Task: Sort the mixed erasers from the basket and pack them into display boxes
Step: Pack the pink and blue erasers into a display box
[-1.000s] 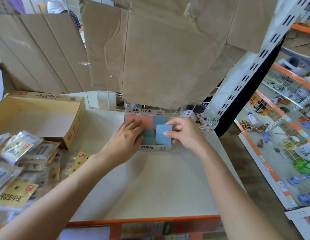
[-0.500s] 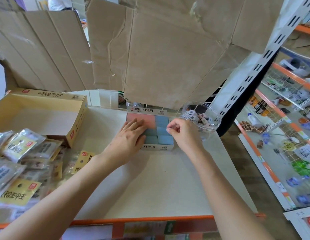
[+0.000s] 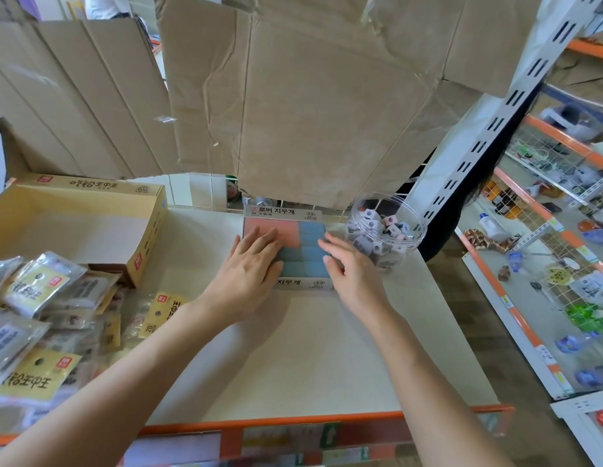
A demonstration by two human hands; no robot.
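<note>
Several large sheets of brown cardboard (image 3: pixel 293 106) hang as a backdrop over the pale counter (image 3: pixel 293 348) I am working at, and below them, at far left, sits an open yellow carton (image 3: pixel 74 227) with a heap of foil-wrapped packets (image 3: pixel 40 315) spilling beside it. Next in size is the white display box (image 3: pixel 284 251) at the back middle of the counter, its top showing pink erasers (image 3: pixel 276 230) on the left and blue erasers (image 3: pixel 311 247) on the right, all lying flush. Just right of it stands a clear round tub (image 3: pixel 386 234) of small mixed pieces. A second ago my right hand (image 3: pixel 352 274) pinched one blue block standing proud of the row; now that block is down among the others and the hand is empty, fingers loosely spread against the box's right edge. My left hand (image 3: pixel 249 274) lies flat with fingers extended on the erasers, gripping nothing. I judge that this box looks full and that what remains is a pat to level it, then the next sort. No basket shows in this view.
</note>
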